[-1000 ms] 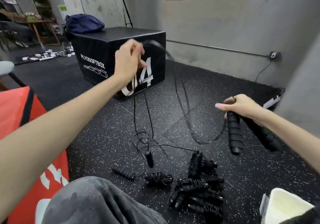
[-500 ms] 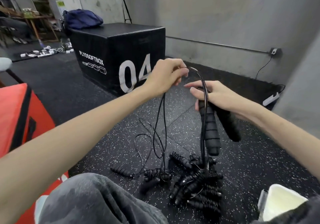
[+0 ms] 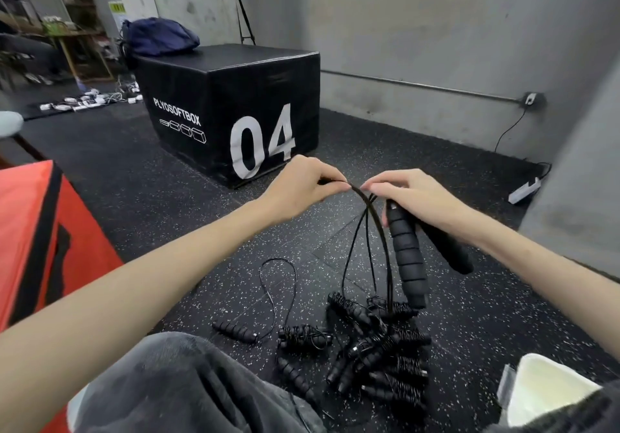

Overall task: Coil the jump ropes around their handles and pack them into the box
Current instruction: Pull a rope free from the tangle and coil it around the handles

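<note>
On the speckled black floor [image 3: 453, 177] in front of the plyo box [image 3: 235, 114], we are pinching the rope [image 3: 365, 204] with our left hand [image 3: 302, 187], while our right hand [image 3: 412, 197] is gripping both handles [image 3: 407, 251] above the coiled pile [image 3: 379, 348].

Both bare forearms reach forward from the lower corners and converge at mid-view, well above the floor. The left hand [image 3: 298, 187] is turned palm down, its thumb and fingertips pinched together in a tight grip on the cord. Just beside it, the right hand [image 3: 416, 197] curls its fingers around two handle tops, index fingertip extended toward the left hand.
</note>
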